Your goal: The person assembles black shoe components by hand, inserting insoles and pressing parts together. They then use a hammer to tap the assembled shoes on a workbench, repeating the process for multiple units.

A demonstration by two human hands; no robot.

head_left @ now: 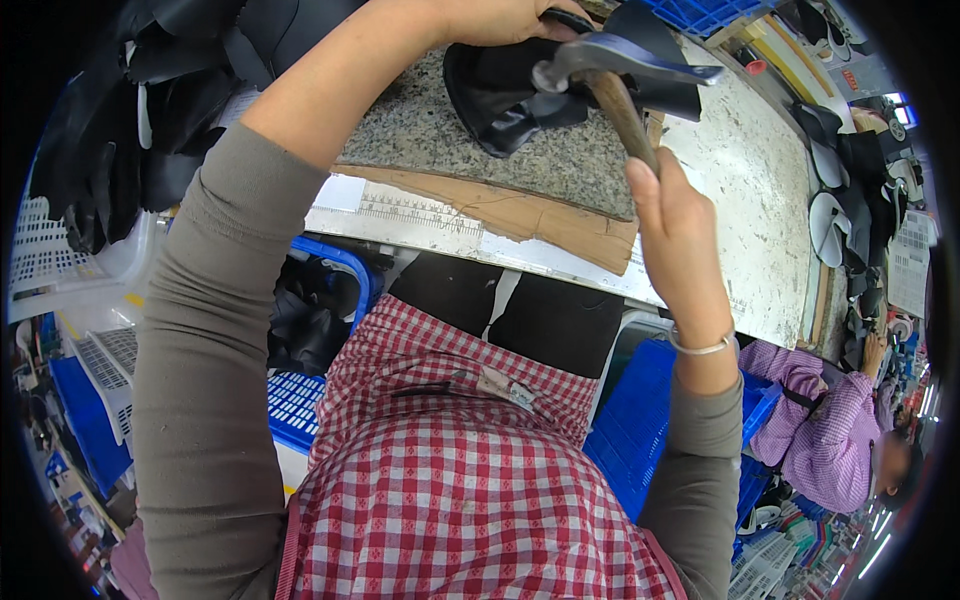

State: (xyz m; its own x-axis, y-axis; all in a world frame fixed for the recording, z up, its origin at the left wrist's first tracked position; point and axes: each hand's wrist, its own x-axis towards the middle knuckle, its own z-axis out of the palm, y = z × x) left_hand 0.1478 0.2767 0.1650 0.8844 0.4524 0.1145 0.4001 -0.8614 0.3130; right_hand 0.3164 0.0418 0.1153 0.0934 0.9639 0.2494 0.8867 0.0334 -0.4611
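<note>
My right hand is wrapped round the wooden handle of a hammer. The hammer's metal head hovers over a black leather piece, hiding part of it. At the top edge my left hand grips the far side of that leather piece, its fingers curled and partly cut off by the frame. The leather lies folded on a speckled stone slab, its near edge curving down toward me.
A wooden strip and a ruler border the slab on the white worktable. Black leather pieces pile up at left. Blue baskets stand below the table. Another person in a checked purple sleeve is at right.
</note>
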